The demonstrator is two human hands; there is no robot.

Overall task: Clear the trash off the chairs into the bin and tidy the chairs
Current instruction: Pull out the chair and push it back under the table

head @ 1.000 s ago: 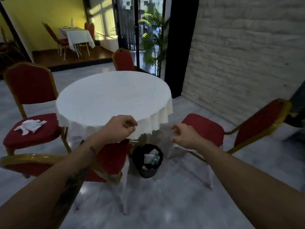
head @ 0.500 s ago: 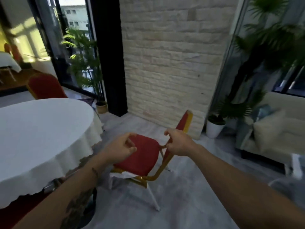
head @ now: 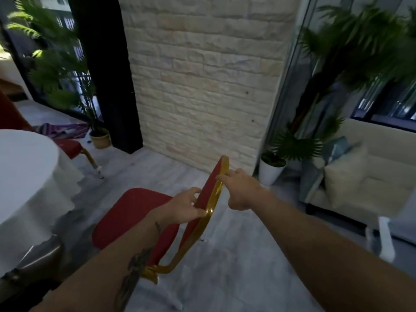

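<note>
A red chair [head: 130, 212] with a gold frame stands in front of me, its seat bare and facing the round table. My left hand [head: 185, 207] grips the near side of its backrest, fingers on the red padding and thumb at the gold edge. My right hand [head: 242, 190] holds the top of the backrest from behind, fingers curled over the gold rim. The bin is out of view.
A round table with a white cloth [head: 27, 176] is at the left, another red chair [head: 72, 146] behind it. Potted plants [head: 99, 136] [head: 271, 168] stand by the brick wall. A cream sofa [head: 364, 176] is at the right.
My view swung right from the table and bin to this chair. Both hands moved from the seat area onto the backrest and took hold of it.
</note>
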